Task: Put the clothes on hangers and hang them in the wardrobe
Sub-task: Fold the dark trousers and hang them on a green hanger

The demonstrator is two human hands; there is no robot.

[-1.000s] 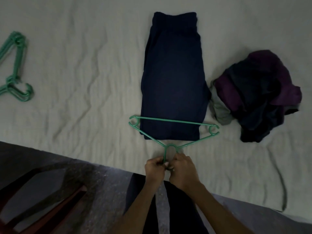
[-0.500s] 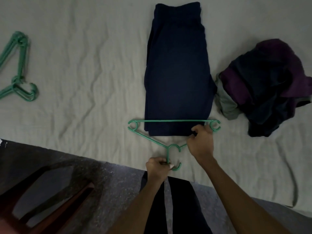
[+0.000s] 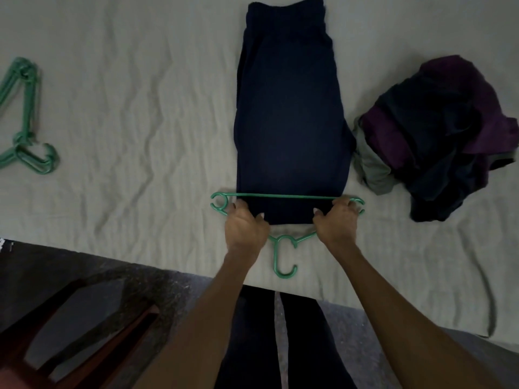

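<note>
While both my hands gripped the near hem of the trousers (image 3: 292,113), the hanger (image 3: 283,249) lay over that end.

My left hand (image 3: 245,230) and right hand (image 3: 335,223) pinched the dark cloth at opposite corners, under the green bar, on the bed (image 3: 134,108). Spare hangers (image 3: 26,127) lay far left; a pile of clothes (image 3: 438,136) sat just right of the trousers.

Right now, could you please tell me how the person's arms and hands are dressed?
Both forearms are bare as far as the frame shows, with no sleeves in sight. The left hand and right hand wear no gloves; no rings, watch or bracelets are visible in this dim light.
</note>
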